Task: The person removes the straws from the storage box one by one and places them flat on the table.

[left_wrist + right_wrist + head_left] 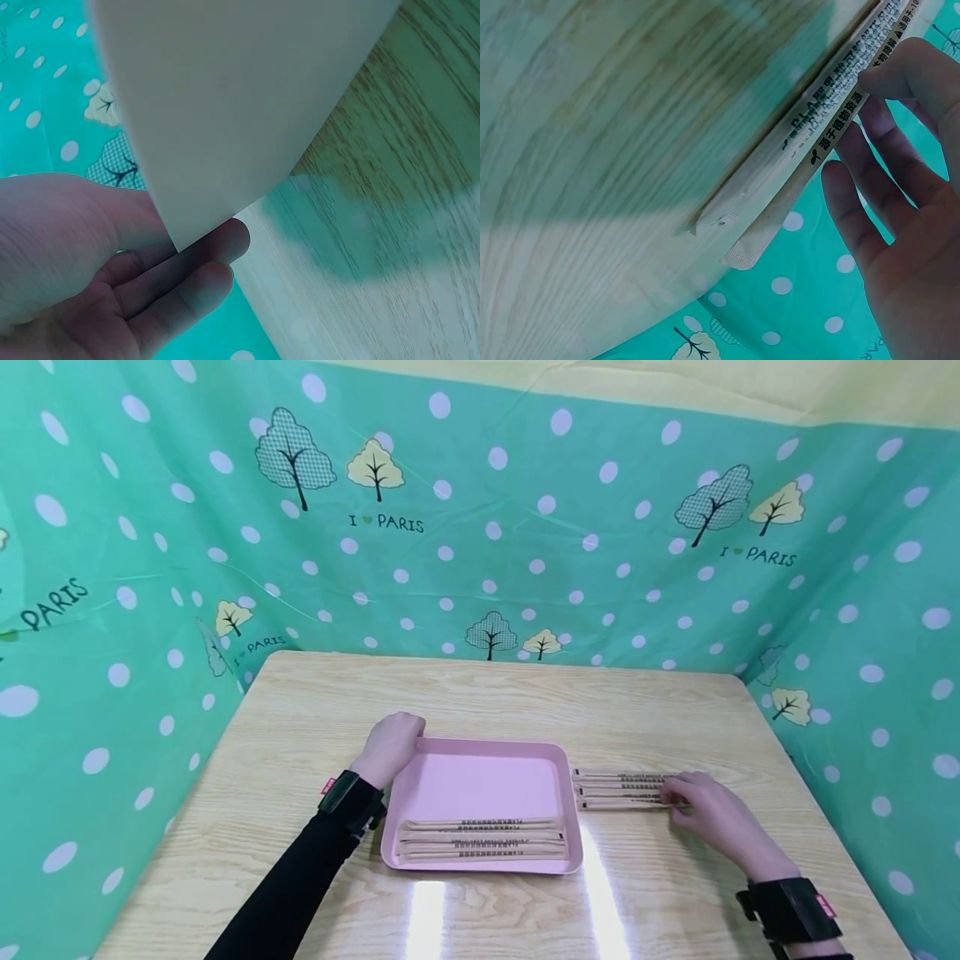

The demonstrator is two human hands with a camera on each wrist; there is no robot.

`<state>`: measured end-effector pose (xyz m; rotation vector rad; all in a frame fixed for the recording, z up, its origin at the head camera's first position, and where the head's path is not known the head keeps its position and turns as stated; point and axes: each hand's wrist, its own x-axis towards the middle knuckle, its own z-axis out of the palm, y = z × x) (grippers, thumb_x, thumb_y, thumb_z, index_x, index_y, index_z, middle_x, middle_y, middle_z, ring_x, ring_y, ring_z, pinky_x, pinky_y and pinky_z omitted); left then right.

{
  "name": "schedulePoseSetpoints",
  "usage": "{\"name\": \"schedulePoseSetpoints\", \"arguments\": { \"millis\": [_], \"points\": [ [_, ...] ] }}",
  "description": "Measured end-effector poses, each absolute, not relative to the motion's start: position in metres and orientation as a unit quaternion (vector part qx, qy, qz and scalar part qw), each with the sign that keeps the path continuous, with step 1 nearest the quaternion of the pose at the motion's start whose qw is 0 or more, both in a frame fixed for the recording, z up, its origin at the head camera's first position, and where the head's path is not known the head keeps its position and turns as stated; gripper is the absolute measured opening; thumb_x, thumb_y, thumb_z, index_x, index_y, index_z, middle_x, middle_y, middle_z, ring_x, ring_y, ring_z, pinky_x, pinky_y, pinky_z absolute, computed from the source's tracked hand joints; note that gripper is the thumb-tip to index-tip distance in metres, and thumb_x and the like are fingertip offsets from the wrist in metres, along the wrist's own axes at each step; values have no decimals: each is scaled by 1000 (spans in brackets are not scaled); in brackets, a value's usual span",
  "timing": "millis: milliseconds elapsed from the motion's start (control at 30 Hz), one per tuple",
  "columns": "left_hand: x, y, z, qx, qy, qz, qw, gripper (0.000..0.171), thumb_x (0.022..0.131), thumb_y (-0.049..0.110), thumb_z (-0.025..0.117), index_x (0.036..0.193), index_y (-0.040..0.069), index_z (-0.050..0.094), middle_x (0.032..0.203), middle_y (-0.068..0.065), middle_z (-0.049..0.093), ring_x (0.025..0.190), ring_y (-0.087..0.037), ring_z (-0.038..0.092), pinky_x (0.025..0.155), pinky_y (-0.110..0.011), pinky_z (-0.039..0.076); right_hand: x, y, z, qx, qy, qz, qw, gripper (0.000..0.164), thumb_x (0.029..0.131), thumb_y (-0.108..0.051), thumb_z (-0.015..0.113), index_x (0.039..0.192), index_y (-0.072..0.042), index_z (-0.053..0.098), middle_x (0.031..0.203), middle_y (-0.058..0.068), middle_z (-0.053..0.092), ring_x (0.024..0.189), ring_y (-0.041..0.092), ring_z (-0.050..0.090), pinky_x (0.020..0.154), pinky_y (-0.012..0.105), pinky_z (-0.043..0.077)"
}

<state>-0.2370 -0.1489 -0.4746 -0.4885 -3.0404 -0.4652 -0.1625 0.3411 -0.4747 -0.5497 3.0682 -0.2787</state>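
In the head view a pink tray [480, 781] lies on the table, several straws in printed paper wrappers [480, 843] side by side along its near edge. My left hand [392, 747] grips the tray's far left corner; the left wrist view shows fingers beneath the tray wall [232, 112]. Right of the tray lies another row of wrapped straws [617, 790]. At that row's right end, my right hand [708, 814] pinches a wrapped straw [836, 135] between thumb and fingers. That straw lies alongside another wrapped straw [780, 150] in the right wrist view.
The light wooden table [510, 702] reaches back to a green dotted curtain [517, 527], which also hangs at both sides. Bright reflections fall on the tabletop near the front.
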Motion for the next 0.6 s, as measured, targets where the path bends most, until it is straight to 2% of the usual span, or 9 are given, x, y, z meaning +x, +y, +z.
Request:
{"name": "schedulePoseSetpoints", "arguments": {
  "millis": [400,600],
  "points": [
    [-236,-149,-474,-155,-976,-153,6,21,97,-14,62,83,0,71,86,-17,74,68,-20,58,64,-35,53,-160,339,-481,-167,981,-97,6,30,76,5,84,90,-19,72,93,-4,68,91,21,61,77,44,53],
    [-235,-149,-471,-162,-974,-157,13,25,95,-14,63,76,2,64,78,-15,69,66,-19,47,60,-32,43,-160,339,-482,-161,981,-111,0,30,76,6,84,94,-16,75,99,0,72,96,28,66,81,49,57]
  ]
}}
